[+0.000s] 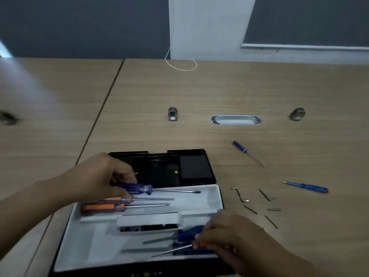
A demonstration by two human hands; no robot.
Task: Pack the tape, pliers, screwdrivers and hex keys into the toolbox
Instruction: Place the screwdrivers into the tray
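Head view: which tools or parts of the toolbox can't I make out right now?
- Orange-handled screwdriver, head view: handle mostly covered by the right hand.
- Blue screwdriver, head view: handle end covered by the left hand.
- Toolbox, head view: near edge cut off by the frame bottom.
- Hex keys, head view: too small and blurred to count.
- Tape, pliers: not visible.
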